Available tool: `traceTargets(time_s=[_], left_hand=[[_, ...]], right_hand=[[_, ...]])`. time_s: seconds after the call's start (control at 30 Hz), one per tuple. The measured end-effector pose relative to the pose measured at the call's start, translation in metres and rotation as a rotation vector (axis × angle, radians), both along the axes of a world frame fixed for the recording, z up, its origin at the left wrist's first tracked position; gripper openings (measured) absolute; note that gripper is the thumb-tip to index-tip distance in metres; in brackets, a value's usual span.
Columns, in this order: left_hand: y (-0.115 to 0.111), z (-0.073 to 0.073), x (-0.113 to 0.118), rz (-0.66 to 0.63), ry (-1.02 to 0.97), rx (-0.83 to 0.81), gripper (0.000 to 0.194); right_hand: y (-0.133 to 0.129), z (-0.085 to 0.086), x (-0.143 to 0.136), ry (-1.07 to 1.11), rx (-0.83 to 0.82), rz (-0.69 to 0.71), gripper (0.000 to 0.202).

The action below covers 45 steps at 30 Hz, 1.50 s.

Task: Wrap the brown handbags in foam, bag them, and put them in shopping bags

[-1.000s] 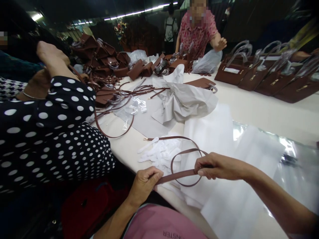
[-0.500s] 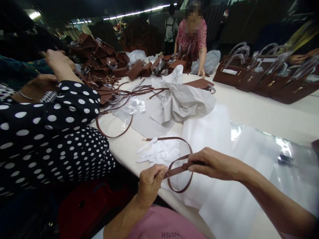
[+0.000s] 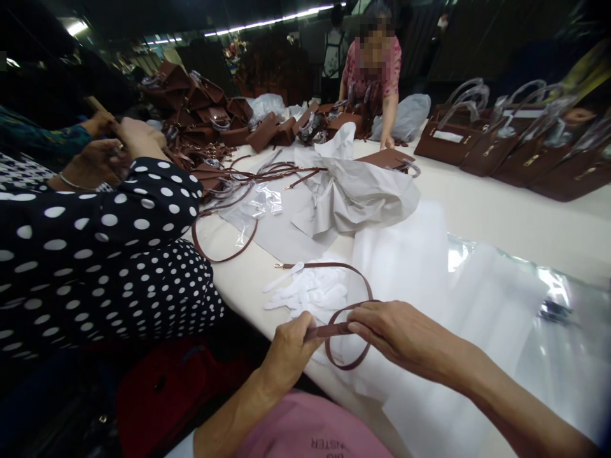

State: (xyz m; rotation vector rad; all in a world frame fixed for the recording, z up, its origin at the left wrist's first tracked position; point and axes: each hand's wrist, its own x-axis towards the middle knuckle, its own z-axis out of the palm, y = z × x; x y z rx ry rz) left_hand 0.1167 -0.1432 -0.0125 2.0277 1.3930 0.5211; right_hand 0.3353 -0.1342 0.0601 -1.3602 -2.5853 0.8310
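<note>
A long brown bag strap [image 3: 347,366] loops over the near edge of the table, its gold clasp lying to the left. My left hand [image 3: 291,346] pinches one part of the strap between thumb and fingers. Close on its right, my right hand [image 3: 382,327] grips the same strap, and a short flat stretch runs between the two hands. Beneath the strap lies a heap of white fabric-like strips [image 3: 312,286]. White foam sheets [image 3: 405,254] spread out under and beyond my right hand.
Crumpled grey paper [image 3: 353,197] lies mid-table. More brown straps [image 3: 229,257] and a pile of brown bags [image 3: 205,105] are beyond, left. Brown handbags [image 3: 482,143] stand in a row at right. A co-worker in polka-dot sleeves [image 3: 109,219] is close left; another person [image 3: 389,102] leans over the far side.
My right hand has slid left along the strap, closer to my left hand, so the stretch between them is shorter. The neighbour's hands at left have shifted a little.
</note>
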Motion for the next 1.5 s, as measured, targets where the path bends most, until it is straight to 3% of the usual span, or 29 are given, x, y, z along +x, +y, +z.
traceTargets(time_s=[0.1, 0.23, 0.5, 0.57, 0.7, 0.77, 0.93, 1.03, 1.1, 1.2, 1.27, 1.33, 1.5], left_hand=[[-0.003, -0.002, 0.003, 0.015, 0.081, 0.011, 0.027], [-0.005, -0.001, 0.006, 0.034, 0.031, 0.052, 0.032], [-0.008, 0.007, 0.014, -0.001, -0.051, 0.084, 0.017], [-0.007, 0.010, 0.012, -0.015, -0.054, 0.098, 0.015], [-0.002, 0.016, 0.002, 0.020, -0.065, 0.085, 0.022], [0.000, 0.016, 0.000, 0.039, -0.037, 0.064, 0.025], [-0.002, 0.012, 0.006, 0.001, 0.068, -0.011, 0.027], [-0.004, 0.013, 0.009, -0.029, 0.099, -0.041, 0.024], [-0.004, 0.014, 0.008, 0.003, 0.087, -0.026, 0.024], [-0.004, 0.016, 0.007, 0.078, 0.022, -0.015, 0.027], [-0.003, 0.016, 0.007, 0.091, -0.004, -0.036, 0.029], [-0.002, 0.015, 0.008, 0.074, -0.015, -0.079, 0.030], [-0.001, 0.014, 0.009, -0.002, -0.085, -0.207, 0.026]], right_hand=[[-0.003, 0.002, -0.008, -0.041, 0.027, 0.003, 0.025], [-0.005, 0.006, -0.020, -0.121, 0.072, 0.018, 0.022], [-0.008, 0.007, -0.038, -0.105, 0.081, 0.051, 0.017], [-0.002, 0.004, -0.028, 0.019, -0.002, 0.057, 0.018], [0.017, -0.013, 0.007, 0.253, -0.400, 0.155, 0.037], [0.020, -0.019, 0.014, 0.271, -0.463, 0.168, 0.038], [-0.001, 0.000, -0.027, -0.128, 0.016, 0.114, 0.019], [-0.008, 0.011, -0.046, -0.309, 0.164, 0.173, 0.012], [-0.004, 0.012, -0.039, -0.244, 0.161, 0.165, 0.011], [0.009, 0.008, -0.015, -0.033, 0.009, 0.095, 0.028], [0.013, 0.003, -0.008, 0.035, -0.042, 0.098, 0.027], [0.008, 0.000, -0.015, 0.021, 0.054, 0.146, 0.021], [-0.010, -0.006, -0.041, -0.097, 0.534, 0.272, 0.011]])
